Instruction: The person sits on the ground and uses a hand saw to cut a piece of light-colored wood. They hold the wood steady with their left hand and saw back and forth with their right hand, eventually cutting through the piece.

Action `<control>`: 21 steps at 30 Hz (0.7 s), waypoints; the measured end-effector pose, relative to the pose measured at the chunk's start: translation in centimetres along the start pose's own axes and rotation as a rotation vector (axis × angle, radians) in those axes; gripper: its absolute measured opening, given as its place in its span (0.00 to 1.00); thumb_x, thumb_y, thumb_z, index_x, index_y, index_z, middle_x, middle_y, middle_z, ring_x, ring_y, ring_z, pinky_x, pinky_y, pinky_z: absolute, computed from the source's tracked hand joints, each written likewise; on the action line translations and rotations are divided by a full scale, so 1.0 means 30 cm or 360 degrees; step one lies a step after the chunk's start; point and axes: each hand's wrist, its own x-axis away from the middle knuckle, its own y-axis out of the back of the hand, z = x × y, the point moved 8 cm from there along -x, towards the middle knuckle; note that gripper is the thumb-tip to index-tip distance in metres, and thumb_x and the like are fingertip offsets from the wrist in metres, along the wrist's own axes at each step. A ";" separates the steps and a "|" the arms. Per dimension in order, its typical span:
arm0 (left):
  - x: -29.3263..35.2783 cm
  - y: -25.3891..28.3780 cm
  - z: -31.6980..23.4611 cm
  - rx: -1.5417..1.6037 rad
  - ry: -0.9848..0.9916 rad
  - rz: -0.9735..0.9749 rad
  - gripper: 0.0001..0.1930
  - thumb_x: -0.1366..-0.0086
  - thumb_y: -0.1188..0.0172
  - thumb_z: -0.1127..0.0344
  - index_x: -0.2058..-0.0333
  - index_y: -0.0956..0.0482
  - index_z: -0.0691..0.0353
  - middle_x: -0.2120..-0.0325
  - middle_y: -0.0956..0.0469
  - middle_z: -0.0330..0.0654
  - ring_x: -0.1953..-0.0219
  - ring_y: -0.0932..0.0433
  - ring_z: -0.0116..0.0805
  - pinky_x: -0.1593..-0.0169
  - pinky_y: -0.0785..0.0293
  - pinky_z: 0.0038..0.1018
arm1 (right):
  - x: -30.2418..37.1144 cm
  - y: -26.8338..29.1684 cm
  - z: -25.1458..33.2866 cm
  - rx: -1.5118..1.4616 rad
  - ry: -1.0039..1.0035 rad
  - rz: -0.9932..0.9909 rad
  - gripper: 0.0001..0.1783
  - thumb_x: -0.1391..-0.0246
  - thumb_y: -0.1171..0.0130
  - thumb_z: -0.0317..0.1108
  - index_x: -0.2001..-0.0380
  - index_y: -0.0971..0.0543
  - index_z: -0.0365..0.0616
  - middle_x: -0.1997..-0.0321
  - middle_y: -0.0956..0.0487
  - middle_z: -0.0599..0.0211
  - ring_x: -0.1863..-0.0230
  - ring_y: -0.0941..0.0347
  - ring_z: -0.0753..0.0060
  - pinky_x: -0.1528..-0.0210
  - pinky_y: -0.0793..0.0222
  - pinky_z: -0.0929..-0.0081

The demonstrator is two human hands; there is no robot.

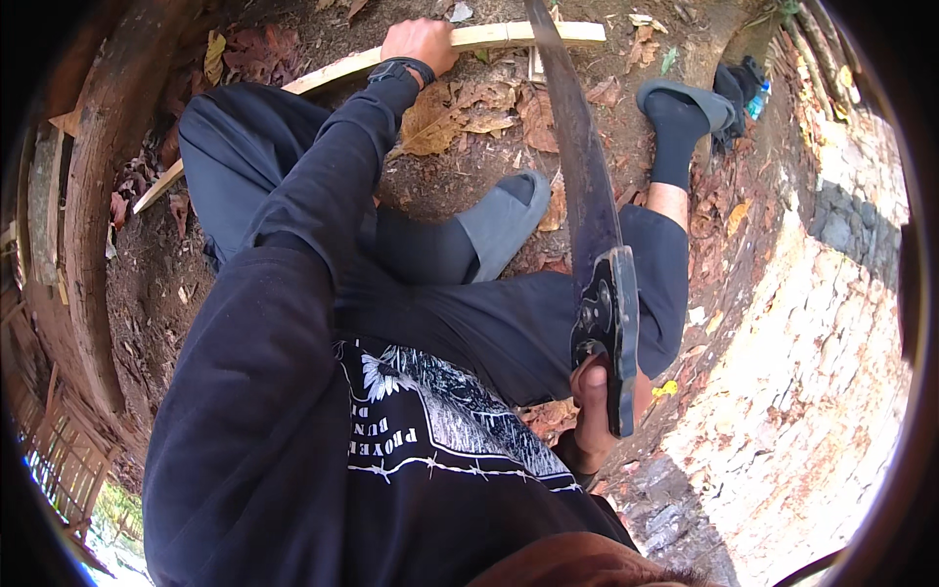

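My left hand (421,44) is closed around a long pale wooden strip (479,37) near the top. The strip slants down to the left, partly hidden behind my arm and knee. In my right hand (593,411) is the dark handle (616,338) of a handsaw, with rivets on its side. The long, dark saw blade (579,147) points away from me and leaves the view at the top. It crosses over the strip to the right of my left hand; I cannot tell if they touch. A short bit of wood (536,65) lies beside that crossing.
My feet, in grey slides (504,225), rest on brown soil among dry leaves (430,122). Thick wooden poles (93,225) stand at the left, with slatted woodwork (64,445) below. A dark bundle (738,93) lies at upper right. Sunlit, rough ground (782,411) spreads at right.
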 end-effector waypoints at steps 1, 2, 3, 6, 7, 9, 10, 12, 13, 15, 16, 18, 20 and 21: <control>0.001 0.000 0.018 0.0009 0.0023 -0.0008 0.18 0.37 0.27 0.47 0.54 0.08 0.48 0.63 0.09 0.49 0.60 0.09 0.51 0.52 0.12 0.45 | 0.008 0.025 0.001 0.0027 0.0142 0.0048 0.21 0.33 0.30 0.42 0.66 0.18 0.29 0.80 0.24 0.64 0.78 0.28 0.76 0.73 0.33 0.71; 0.007 0.004 0.042 0.0016 0.0048 -0.0017 0.18 0.38 0.27 0.47 0.53 0.07 0.47 0.63 0.09 0.49 0.60 0.09 0.51 0.52 0.12 0.46 | 0.004 0.042 -0.023 0.0081 0.0163 0.0044 0.22 0.33 0.31 0.43 0.67 0.18 0.30 0.80 0.23 0.63 0.79 0.27 0.72 0.73 0.33 0.71; 0.015 0.001 0.052 0.0024 0.0059 -0.0012 0.18 0.38 0.27 0.47 0.53 0.07 0.47 0.63 0.09 0.49 0.60 0.09 0.51 0.52 0.12 0.46 | -0.026 0.031 -0.039 0.0145 0.0203 0.0085 0.20 0.33 0.31 0.42 0.67 0.18 0.31 0.80 0.23 0.64 0.79 0.27 0.72 0.73 0.33 0.71; 0.005 0.011 0.023 0.0051 0.0022 0.0026 0.18 0.37 0.27 0.47 0.52 0.07 0.46 0.63 0.09 0.49 0.60 0.09 0.52 0.52 0.12 0.45 | -0.223 -0.050 -0.115 0.0264 0.0324 0.0144 0.16 0.34 0.30 0.37 0.69 0.19 0.33 0.80 0.24 0.66 0.80 0.28 0.74 0.73 0.36 0.71; -0.005 0.005 0.012 0.0056 0.0009 0.0027 0.18 0.37 0.27 0.48 0.52 0.07 0.46 0.64 0.09 0.49 0.61 0.09 0.52 0.52 0.12 0.45 | -0.296 -0.089 -0.147 0.0268 0.0336 0.0145 0.15 0.34 0.30 0.36 0.69 0.19 0.34 0.80 0.24 0.67 0.80 0.28 0.75 0.73 0.37 0.71; -0.003 0.029 -0.004 0.0064 0.0015 0.0050 0.19 0.38 0.27 0.48 0.52 0.07 0.47 0.64 0.09 0.49 0.61 0.09 0.52 0.53 0.12 0.45 | -0.436 -0.157 -0.245 0.0131 0.0329 0.0230 0.13 0.35 0.30 0.34 0.69 0.18 0.35 0.80 0.25 0.68 0.79 0.30 0.78 0.73 0.37 0.71; 0.001 0.037 -0.004 0.0058 0.0011 0.0051 0.19 0.38 0.27 0.47 0.52 0.07 0.47 0.64 0.09 0.49 0.61 0.09 0.51 0.53 0.12 0.45 | -0.494 -0.180 -0.282 0.0135 0.0371 0.0249 0.13 0.34 0.29 0.34 0.68 0.18 0.36 0.80 0.25 0.68 0.79 0.30 0.79 0.73 0.37 0.72; 0.009 0.040 -0.003 0.0027 0.0013 0.0065 0.19 0.38 0.27 0.46 0.52 0.07 0.47 0.65 0.09 0.49 0.61 0.09 0.51 0.53 0.12 0.45 | -0.579 -0.221 -0.333 0.0047 0.0363 0.0283 0.15 0.32 0.29 0.36 0.68 0.17 0.36 0.80 0.25 0.72 0.78 0.30 0.82 0.73 0.37 0.73; 0.011 0.041 -0.006 0.0011 0.0016 0.0077 0.19 0.38 0.27 0.46 0.52 0.07 0.48 0.65 0.09 0.49 0.61 0.09 0.51 0.53 0.12 0.45 | -0.600 -0.235 -0.336 0.0023 0.0371 0.0312 0.14 0.31 0.31 0.34 0.67 0.19 0.36 0.79 0.26 0.73 0.78 0.32 0.83 0.74 0.38 0.75; 0.014 0.044 -0.003 0.0000 0.0027 0.0092 0.20 0.38 0.26 0.45 0.53 0.07 0.48 0.65 0.09 0.49 0.61 0.09 0.51 0.54 0.12 0.45 | -0.624 -0.250 -0.333 -0.0017 0.0382 0.0365 0.12 0.28 0.34 0.30 0.66 0.23 0.36 0.77 0.27 0.75 0.79 0.35 0.85 0.76 0.40 0.78; 0.016 0.045 0.000 0.0004 0.0034 0.0096 0.20 0.38 0.26 0.45 0.53 0.08 0.48 0.65 0.09 0.49 0.61 0.09 0.51 0.54 0.12 0.45 | -0.631 -0.242 -0.353 -0.0100 0.0275 0.0328 0.15 0.31 0.30 0.37 0.67 0.17 0.35 0.79 0.23 0.74 0.77 0.29 0.82 0.73 0.35 0.75; 0.016 0.048 0.007 0.0012 0.0038 0.0078 0.21 0.39 0.26 0.45 0.52 0.08 0.48 0.65 0.09 0.49 0.60 0.09 0.51 0.54 0.12 0.45 | -0.637 -0.240 -0.376 -0.0099 0.0256 0.0358 0.15 0.31 0.30 0.37 0.67 0.17 0.35 0.79 0.23 0.73 0.77 0.29 0.82 0.72 0.35 0.74; 0.019 0.037 0.009 0.0000 0.0042 0.0091 0.21 0.38 0.26 0.45 0.51 0.08 0.48 0.65 0.09 0.49 0.61 0.09 0.51 0.54 0.12 0.45 | -0.633 -0.243 -0.385 -0.0097 0.0269 0.0365 0.15 0.31 0.30 0.37 0.67 0.17 0.35 0.79 0.23 0.73 0.77 0.29 0.81 0.72 0.35 0.74; 0.018 0.038 0.006 -0.0003 0.0044 0.0093 0.21 0.38 0.26 0.45 0.51 0.08 0.47 0.65 0.09 0.49 0.61 0.09 0.50 0.54 0.12 0.45 | -0.631 -0.245 -0.375 -0.0090 0.0291 0.0355 0.15 0.31 0.30 0.37 0.67 0.17 0.35 0.79 0.24 0.73 0.77 0.30 0.81 0.72 0.35 0.73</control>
